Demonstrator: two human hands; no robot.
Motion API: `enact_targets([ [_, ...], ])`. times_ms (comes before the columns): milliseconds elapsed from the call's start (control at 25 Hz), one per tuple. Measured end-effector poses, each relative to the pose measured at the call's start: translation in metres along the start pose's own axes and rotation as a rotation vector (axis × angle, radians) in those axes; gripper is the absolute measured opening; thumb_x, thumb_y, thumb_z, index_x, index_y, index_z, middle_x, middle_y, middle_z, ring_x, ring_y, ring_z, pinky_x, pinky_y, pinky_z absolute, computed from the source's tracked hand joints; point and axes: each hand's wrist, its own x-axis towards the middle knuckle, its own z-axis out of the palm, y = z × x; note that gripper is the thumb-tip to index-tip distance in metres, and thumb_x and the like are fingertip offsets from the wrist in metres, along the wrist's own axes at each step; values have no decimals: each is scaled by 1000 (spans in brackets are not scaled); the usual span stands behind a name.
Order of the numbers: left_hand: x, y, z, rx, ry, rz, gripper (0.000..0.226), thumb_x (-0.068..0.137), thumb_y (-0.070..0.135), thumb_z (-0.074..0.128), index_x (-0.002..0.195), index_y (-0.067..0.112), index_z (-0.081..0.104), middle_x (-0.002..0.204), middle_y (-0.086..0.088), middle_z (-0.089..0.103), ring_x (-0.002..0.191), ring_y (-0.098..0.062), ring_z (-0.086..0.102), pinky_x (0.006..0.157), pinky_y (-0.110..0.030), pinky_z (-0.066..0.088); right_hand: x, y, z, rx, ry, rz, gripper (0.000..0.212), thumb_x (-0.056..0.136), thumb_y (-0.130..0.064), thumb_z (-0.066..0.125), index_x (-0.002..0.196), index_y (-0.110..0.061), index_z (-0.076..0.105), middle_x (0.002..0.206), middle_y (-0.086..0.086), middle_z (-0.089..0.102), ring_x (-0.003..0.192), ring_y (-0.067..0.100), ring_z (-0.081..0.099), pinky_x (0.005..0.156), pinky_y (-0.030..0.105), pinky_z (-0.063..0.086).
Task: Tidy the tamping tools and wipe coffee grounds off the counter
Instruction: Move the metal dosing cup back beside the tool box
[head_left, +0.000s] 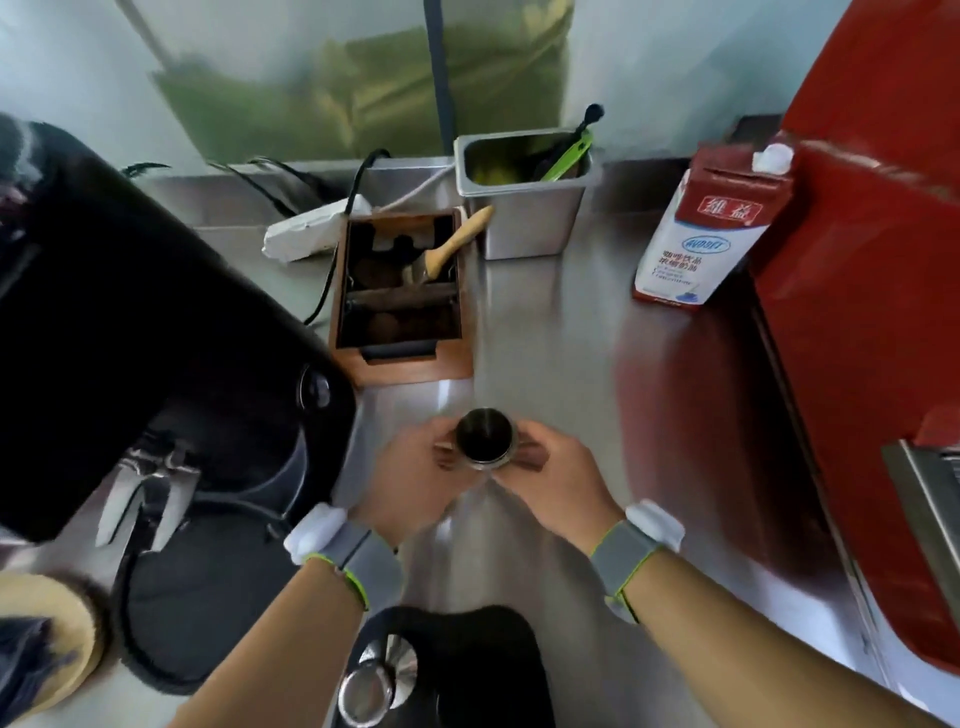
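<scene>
Both hands hold a small round metal cup-like tamping tool (485, 436) with a dark inside, just above the steel counter (550, 332) at the centre. My left hand (415, 478) grips its left side and my right hand (556, 478) its right side; a brown wooden part shows between the fingers. Behind it stands a wooden knock box (400, 358) with dark grounds inside and a wooden-handled brush (457, 241) leaning in it. A black tamping mat (467, 649) with a shiny metal tool (374, 680) lies at the near edge.
A black coffee grinder (156, 338) fills the left. A steel tub (524, 208) with a green utensil stands at the back, a milk carton (711, 223) to its right. A red espresso machine (872, 260) lines the right side. Cables run along the back wall.
</scene>
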Motion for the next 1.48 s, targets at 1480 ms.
enact_targets([
  [1480,134,80,52,942,-294,200,38,87,26,57,123,17,63,125,-14,65,115,-33,62,91,-33,49,105,-19,-83,-1062,106,88,16,79,-28,55,82,-14,62,93,15,70,88,37,66,63,29,39],
])
